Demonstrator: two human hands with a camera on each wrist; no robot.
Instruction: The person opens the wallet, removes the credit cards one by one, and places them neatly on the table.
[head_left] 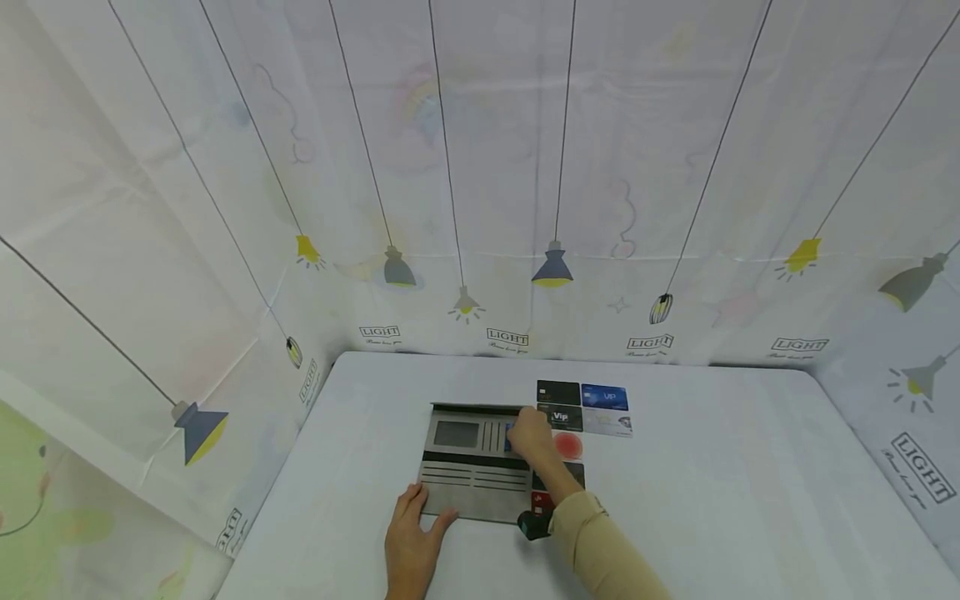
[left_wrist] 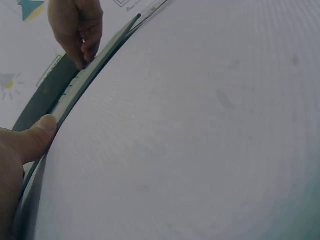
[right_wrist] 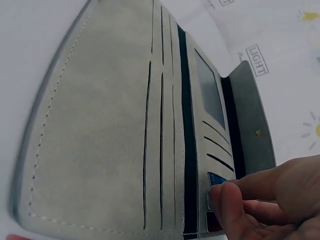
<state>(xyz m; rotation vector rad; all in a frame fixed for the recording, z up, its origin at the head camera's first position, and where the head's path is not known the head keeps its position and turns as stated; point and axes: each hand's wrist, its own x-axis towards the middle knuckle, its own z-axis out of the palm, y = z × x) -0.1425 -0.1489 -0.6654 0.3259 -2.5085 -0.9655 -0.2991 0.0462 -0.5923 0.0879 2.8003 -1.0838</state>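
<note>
A grey wallet [head_left: 472,500] lies unfolded on the white table, with card slots and a dark window pocket [head_left: 456,434] in its far half. My left hand [head_left: 412,542] holds its near left corner, fingers at the left side and thumb along the near edge. In the left wrist view that thumb [left_wrist: 42,131] lies on the wallet's rim. Over the far right slots, my right hand [head_left: 534,437] pinches a blue card [right_wrist: 216,178], which sits partly in a slot. The fingers hide much of the card. A dark red strip [right_wrist: 213,222] shows beside them.
Right of the wallet lie a black card [head_left: 558,392], a blue VIP card [head_left: 604,397], a black Vip card [head_left: 564,417], a silver card [head_left: 607,422] and a pale card with a red circle [head_left: 567,445]. A red card [head_left: 541,503] is partly under my right forearm. Printed cloth walls surround the table.
</note>
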